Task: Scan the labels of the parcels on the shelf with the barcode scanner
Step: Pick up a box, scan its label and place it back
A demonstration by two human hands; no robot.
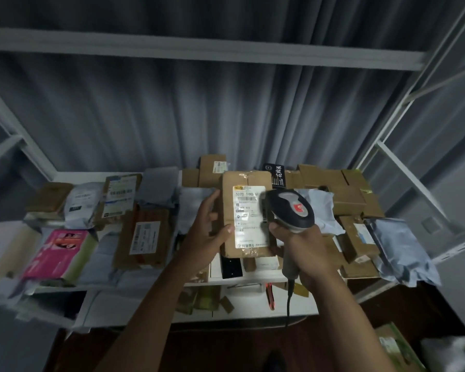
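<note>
Left hand: left hand (208,232) grips the left edge of a brown cardboard parcel (227,237), thumb on its front face and fingers curled behind, tilting its face up toward the camera.
Right hand: right hand (305,248) is wrapped round the handle of the barcode scanner (293,210), whose dark head sits just beside the parcel's right edge and overlaps it slightly.
Label: white shipping label (249,218) fills most of the parcel's front and faces the person; the print is too blurred to read.
Scanner aim: from this angle it cannot be told whether a beam lies on the label; a red glow (269,295) shows below the hands, on the lower tier.
Cable: dark cable (288,304) hangs from the handle's foot, below the right hand.
Shelf: white metal shelf (65,174) carries everything, and the held parcel is lifted above its middle.
Left of the hands: a pink box (55,253), a flat brown parcel with a white label (142,237), and grey mailer bags.
Right of the hands: stacked brown cartons (344,189) and a blue-grey mailer bag (403,248).
Progress: one parcel is in hand at the scanner. Nothing marks which of the others have been read, so the share done cannot be judged; many parcels lie on both sides, and plenty of work probably remains.
</note>
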